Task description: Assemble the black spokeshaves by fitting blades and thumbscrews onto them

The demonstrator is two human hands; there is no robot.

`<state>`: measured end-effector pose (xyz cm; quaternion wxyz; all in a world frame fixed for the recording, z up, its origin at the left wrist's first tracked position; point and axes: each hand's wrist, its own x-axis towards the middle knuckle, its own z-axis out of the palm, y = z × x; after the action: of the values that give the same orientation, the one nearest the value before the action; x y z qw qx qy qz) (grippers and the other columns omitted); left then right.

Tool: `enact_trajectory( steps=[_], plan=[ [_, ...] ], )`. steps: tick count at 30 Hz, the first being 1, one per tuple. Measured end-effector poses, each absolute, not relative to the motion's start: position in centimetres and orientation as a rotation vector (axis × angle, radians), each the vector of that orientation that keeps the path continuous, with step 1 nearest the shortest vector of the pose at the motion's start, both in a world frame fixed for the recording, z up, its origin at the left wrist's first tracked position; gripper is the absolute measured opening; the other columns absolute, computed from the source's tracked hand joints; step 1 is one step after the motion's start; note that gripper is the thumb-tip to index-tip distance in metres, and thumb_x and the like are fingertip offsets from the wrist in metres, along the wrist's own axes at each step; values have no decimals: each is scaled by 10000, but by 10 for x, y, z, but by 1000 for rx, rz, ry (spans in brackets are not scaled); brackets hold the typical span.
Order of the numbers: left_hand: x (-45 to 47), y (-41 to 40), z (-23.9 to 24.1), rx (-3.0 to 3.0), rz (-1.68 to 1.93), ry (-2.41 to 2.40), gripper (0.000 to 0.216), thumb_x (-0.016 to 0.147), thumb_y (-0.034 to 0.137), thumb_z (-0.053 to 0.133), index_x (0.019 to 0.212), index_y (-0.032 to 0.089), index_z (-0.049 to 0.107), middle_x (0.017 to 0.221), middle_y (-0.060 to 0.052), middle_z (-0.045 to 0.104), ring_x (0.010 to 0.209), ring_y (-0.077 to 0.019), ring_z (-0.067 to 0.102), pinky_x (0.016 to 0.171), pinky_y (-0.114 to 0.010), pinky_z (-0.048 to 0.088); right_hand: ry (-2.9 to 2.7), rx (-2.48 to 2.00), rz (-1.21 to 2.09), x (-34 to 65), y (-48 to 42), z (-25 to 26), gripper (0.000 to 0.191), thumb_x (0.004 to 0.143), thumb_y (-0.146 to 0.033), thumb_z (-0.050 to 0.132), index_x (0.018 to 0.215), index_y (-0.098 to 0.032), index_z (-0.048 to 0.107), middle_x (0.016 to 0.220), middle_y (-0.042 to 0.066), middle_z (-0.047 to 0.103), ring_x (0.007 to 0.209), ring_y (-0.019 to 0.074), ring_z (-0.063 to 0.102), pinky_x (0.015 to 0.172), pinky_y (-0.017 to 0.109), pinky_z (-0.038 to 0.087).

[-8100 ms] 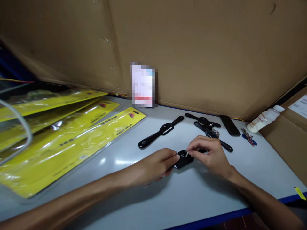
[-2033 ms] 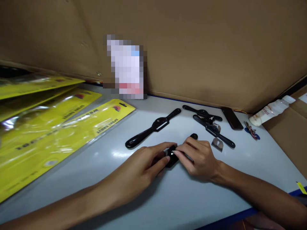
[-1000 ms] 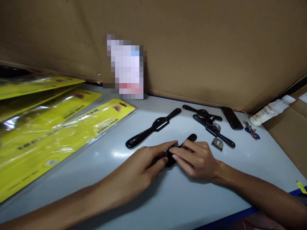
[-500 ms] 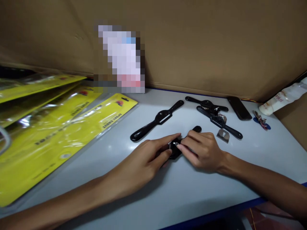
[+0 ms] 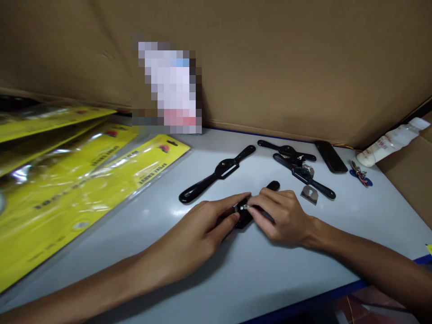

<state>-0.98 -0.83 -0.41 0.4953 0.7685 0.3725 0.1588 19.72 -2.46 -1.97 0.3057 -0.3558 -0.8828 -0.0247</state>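
Note:
My left hand point(image 5: 211, 222) grips a black spokeshave body point(image 5: 245, 218) low over the table, thumb and fingers on its two sides. The fingertips of my right hand point(image 5: 281, 213) pinch a small silver screw point(image 5: 244, 207) at the middle of that body. One handle of it sticks out beyond my right hand; the other is hidden by my left. Behind my hands lies another spokeshave body point(image 5: 226, 168). To the right are two more, a spokeshave point(image 5: 305, 175) and a spokeshave point(image 5: 286, 150), close together. A flat steel blade point(image 5: 309, 194) with a keyhole slot lies near them.
Yellow blister packs point(image 5: 101, 198) are piled on the left of the grey table point(image 5: 189, 288). At the back right are a dark phone-like slab point(image 5: 331, 156), a bunch of keys point(image 5: 360, 174) and a white bottle point(image 5: 388, 141). A cardboard wall point(image 5: 270, 67) stands behind.
My right fingers have shifted slightly at the screw, which now shows more clearly. The whole view has moved a little; the things on the table lie as before.

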Motion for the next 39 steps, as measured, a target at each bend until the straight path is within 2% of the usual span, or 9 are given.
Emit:
enact_trajectory(
  steps=[4,8,11,16,19,26,31,35,39],
  plan=[
    [-10,-8,-6,1879,402,889,396,985,327,377,1221,128,625,670,45,556,609,-137,464,576,-246,377,-2342,-894,-77,200,-24,-21,298,954,-77,437,1060,-153,704,782,16,623,589,104,506,510,245,378],
    [-10,-8,-8,1870,434,870,434,982,336,383,1303,132,592,703,36,590,621,-141,481,593,-247,396,-2320,-771,-45,202,-24,-21,343,907,-39,420,925,-177,734,748,6,579,555,92,459,499,230,378],
    [-9,-7,-7,1880,449,870,415,976,332,379,1249,135,623,675,41,568,605,-140,467,582,-246,383,-2274,-852,-45,202,-24,-22,297,897,-52,453,841,-162,724,728,14,573,578,108,484,500,245,385],
    [-8,-7,-7,1875,433,865,348,980,334,389,1121,155,652,707,28,592,623,-139,477,593,-245,386,-2280,-867,-54,202,-24,-22,307,915,-68,467,1061,-145,725,748,12,591,582,113,508,518,243,422],
    [-8,-6,-6,1876,448,843,338,978,335,387,1101,160,649,748,16,624,639,-142,502,614,-249,406,-2340,-744,-73,202,-24,-20,336,912,-50,439,1033,-161,732,751,10,590,572,99,502,516,226,419],
    [-9,-6,-7,1874,457,872,492,972,347,374,1345,110,591,696,22,599,617,-150,485,602,-259,408,-2302,-738,-109,201,-24,-19,312,874,-33,449,810,-166,725,707,8,566,552,101,455,486,233,363],
    [-9,-7,-11,1873,453,926,567,967,369,368,1431,88,535,714,7,620,622,-160,498,602,-270,423,-2243,-888,-94,201,-24,-22,295,870,-41,461,856,-159,730,703,7,563,578,113,498,515,237,399],
    [-10,-8,-12,1877,450,914,532,978,355,379,1419,111,552,748,0,650,641,-160,511,610,-268,434,-2272,-870,-107,201,-24,-22,302,897,-57,467,1022,-130,733,724,11,574,564,112,485,509,246,405],
    [-11,-9,-11,1879,467,908,516,987,337,388,1438,135,540,750,5,651,642,-156,517,603,-258,431,-2328,-743,-84,201,-24,-19,324,883,-33,438,888,-164,734,721,9,566,567,108,482,496,240,392]
  ],
)
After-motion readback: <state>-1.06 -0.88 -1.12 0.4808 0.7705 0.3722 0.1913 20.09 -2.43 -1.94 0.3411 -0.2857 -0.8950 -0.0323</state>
